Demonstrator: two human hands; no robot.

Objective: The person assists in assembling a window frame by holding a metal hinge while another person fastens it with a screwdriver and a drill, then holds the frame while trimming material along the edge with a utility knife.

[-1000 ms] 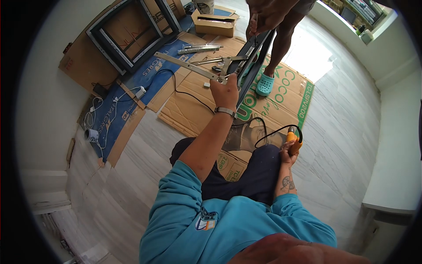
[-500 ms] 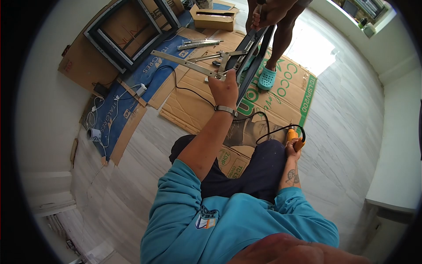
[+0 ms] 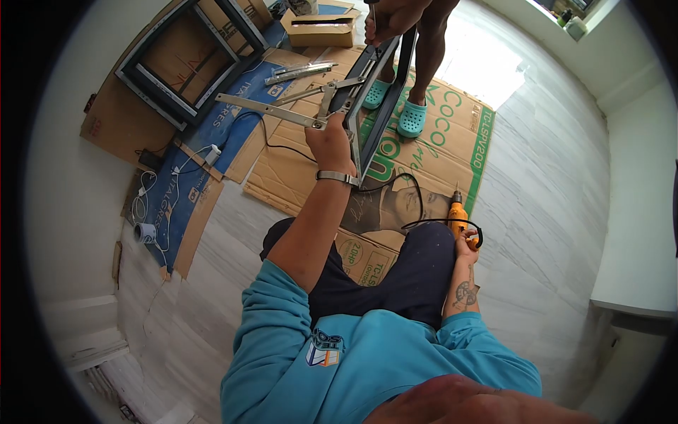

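Observation:
My left hand (image 3: 330, 145) is closed around the near part of a dark metal window frame (image 3: 387, 109), which stands tilted on its edge. Beside my thumb, a silver friction hinge (image 3: 272, 110) is attached to the frame, its long arm sticking out to the left. Low at my right knee, my right hand (image 3: 466, 246) grips an orange power drill (image 3: 458, 214) by its handle, bit pointing forward. A black cord loops from the drill across the cardboard. At the frame's far end, another person's hand (image 3: 390, 22) holds a screwdriver (image 3: 374, 14) upright against it.
Flattened cardboard (image 3: 441, 159) covers the floor ahead. Another dark frame (image 3: 185, 71) leans at the left. Metal strips (image 3: 300, 72) and an open cardboard box (image 3: 321, 32) lie beyond. White cable (image 3: 171, 205) runs over blue sheeting. The other person's teal clogs (image 3: 412, 119) stand by the frame.
The view has shifted, so most things sit further left. The drill has turned, and its bit and body now show more fully. My left hand keeps its hold on the frame.

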